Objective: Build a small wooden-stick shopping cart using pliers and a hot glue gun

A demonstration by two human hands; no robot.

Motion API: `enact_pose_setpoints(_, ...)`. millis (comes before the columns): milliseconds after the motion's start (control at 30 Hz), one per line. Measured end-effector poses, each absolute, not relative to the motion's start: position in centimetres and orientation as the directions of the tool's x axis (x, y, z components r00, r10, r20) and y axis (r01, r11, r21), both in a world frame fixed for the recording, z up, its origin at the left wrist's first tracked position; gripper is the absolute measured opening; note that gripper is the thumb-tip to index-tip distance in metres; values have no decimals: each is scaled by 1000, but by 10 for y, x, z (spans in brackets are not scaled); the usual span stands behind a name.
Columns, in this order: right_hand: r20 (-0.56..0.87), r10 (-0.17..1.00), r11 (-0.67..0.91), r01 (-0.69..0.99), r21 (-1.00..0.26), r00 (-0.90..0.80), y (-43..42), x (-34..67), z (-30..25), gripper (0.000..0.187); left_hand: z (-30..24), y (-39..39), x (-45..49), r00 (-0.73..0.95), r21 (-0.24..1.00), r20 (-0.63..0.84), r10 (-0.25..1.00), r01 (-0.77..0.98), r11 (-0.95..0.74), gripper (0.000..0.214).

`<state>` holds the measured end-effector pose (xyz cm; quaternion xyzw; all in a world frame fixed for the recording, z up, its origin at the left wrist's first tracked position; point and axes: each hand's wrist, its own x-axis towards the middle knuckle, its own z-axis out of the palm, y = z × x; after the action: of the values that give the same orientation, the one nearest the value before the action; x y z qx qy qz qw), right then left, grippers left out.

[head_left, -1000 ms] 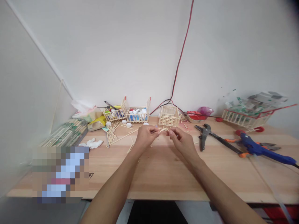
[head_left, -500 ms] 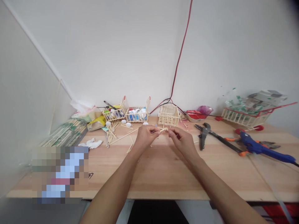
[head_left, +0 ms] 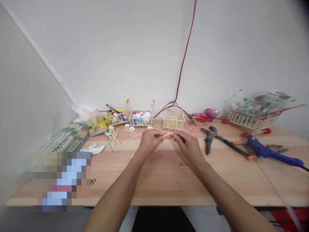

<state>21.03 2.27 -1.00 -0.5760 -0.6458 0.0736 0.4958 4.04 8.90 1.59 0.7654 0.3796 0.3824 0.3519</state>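
Above the middle of the table, my left hand (head_left: 151,140) pinches a short thin wooden stick (head_left: 168,134). My right hand (head_left: 187,143) faces it with thumb and fingertips closed at the other end, where the pale sticks seem to meet at an angle. How they are joined is too small to make out. Just behind the fingers stands a small basket of wooden sticks (head_left: 173,118). To the left of my left hand, loose cut sticks (head_left: 116,137) lie scattered, with white bottle caps (head_left: 132,129) near them.
Two stick carts hold bottle caps (head_left: 141,118) and tools (head_left: 117,116). On the right lie pliers (head_left: 210,138), a blue glue gun (head_left: 265,149) and a larger stick cart (head_left: 253,120) with plastic waste. Packed sticks (head_left: 66,137) and crumpled white tissue (head_left: 94,148) are on the left.
Both hands keep nearly the same pose and hold on the sticks. The whole view has shifted very slightly; nothing on the table has moved.
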Motion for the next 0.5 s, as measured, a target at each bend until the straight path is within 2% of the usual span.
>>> enact_pose_setpoints(500,563,815,335,679,-654,140,22,210,-10,26,19,86,39,428,821,304,851,335,-462,13)
